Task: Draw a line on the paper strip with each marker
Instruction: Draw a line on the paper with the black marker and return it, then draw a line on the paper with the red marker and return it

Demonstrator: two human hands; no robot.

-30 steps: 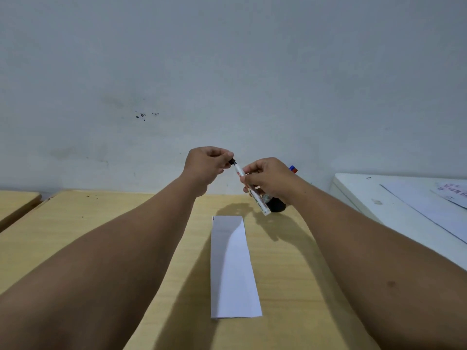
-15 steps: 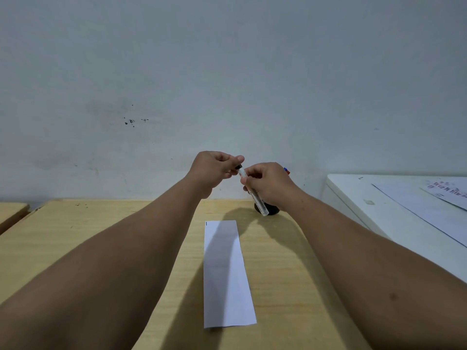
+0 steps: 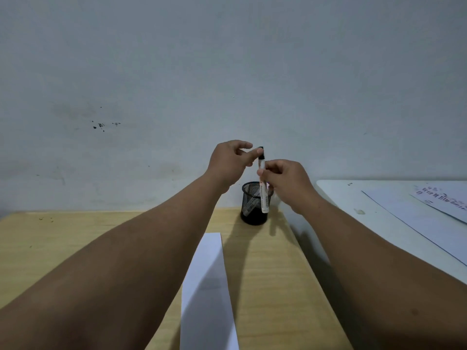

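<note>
Hands raised, right hand (image 3: 288, 183) gripping marker (image 3: 262, 188)

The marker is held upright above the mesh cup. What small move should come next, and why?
Probably lower the marker into the black mesh pen cup. The right hand grips its white barrel, black cap on top, directly over the cup, while the left hand touches only the cap with loose fingers.

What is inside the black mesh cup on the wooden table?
Through the black mesh cup, a pale slanted shape shows, probably a marker. The white marker held by the right hand covers part of the rim, so the rest stays unclear.
</note>
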